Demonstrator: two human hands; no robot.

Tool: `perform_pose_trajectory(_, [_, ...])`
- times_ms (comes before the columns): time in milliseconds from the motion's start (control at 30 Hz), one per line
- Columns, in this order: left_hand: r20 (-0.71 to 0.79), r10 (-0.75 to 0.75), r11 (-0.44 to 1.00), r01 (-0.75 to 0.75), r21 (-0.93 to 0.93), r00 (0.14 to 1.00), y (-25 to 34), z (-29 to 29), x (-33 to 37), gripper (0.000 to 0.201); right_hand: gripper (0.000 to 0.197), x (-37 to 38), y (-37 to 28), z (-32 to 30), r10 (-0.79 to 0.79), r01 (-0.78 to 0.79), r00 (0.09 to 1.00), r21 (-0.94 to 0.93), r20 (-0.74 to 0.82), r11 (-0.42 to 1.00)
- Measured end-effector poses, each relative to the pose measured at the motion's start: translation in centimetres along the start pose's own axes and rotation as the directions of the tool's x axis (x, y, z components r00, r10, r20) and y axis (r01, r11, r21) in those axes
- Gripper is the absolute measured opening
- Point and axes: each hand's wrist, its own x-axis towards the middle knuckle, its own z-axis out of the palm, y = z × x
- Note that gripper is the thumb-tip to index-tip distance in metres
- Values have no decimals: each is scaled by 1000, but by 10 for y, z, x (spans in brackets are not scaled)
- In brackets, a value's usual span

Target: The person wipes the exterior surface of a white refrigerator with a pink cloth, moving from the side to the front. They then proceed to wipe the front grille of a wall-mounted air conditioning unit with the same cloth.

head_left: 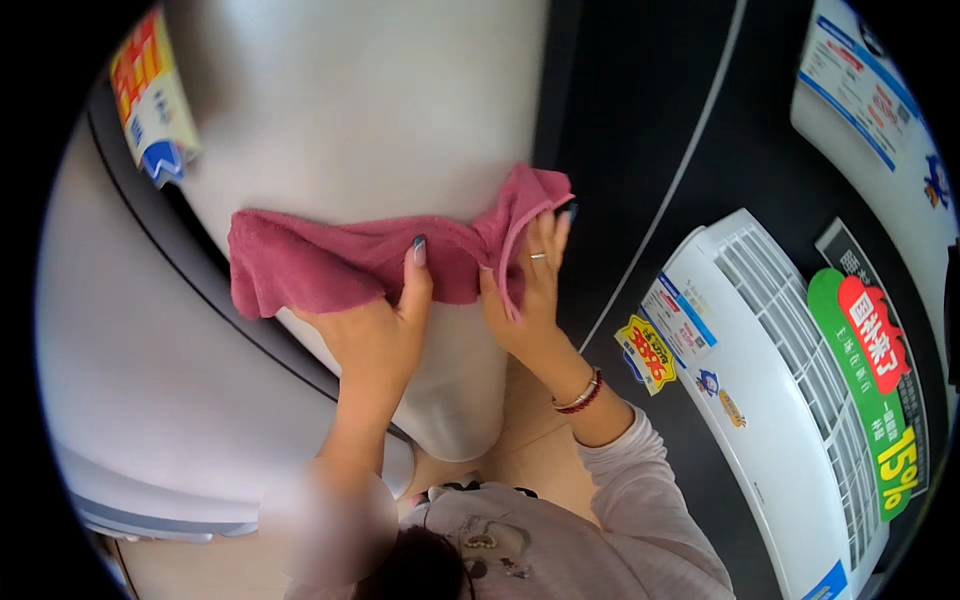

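- A pink cloth (pixel 350 262) lies bunched across the middle of the frame, draped over a tall, pale silver appliance (pixel 350 110) that runs down from the top edge.
- The person's left hand (pixel 372 335) is clamped on the cloth left of centre, its thumb on top and the other fingers hidden by the fabric.
- The right hand (pixel 528 290) is closed on the cloth's right end, a fold caught between thumb and fingers; it wears a ring (pixel 538 256), with bracelets (pixel 582 392) at the wrist.
- A rounded grey appliance (pixel 170 390) fills the left side; a red, yellow and blue tag (pixel 155 100) sits upper left.
- At the lower right, a white unit with a grille (pixel 760 420) stands against a dark panel (pixel 620 130), bearing a yellow tag (pixel 647 353).
- A green and red sign (pixel 880 425) overlaps its right side.
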Motion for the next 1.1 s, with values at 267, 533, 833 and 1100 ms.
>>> perform_pose_trajectory(267, [182,218,906,-269,328,959,35,29,-5,30,27,-28,31,-1,499,-520,846,494,188,696])
perform_pose_trajectory(533, [430,121,966,-207,158,895,10,34,-83,32,25,-129,17,13,562,-543,825,353,57,762])
perform_pose_trajectory(833, [465,170,971,-229,74,869,-35,15,-161,33,36,-234,-8,18,513,-547,817,69,263,835])
perform_pose_trajectory(1100, [452,-37,993,-17,117,891,-52,-15,-175,49,55,-209,-18,10,568,-626,774,201,281,754])
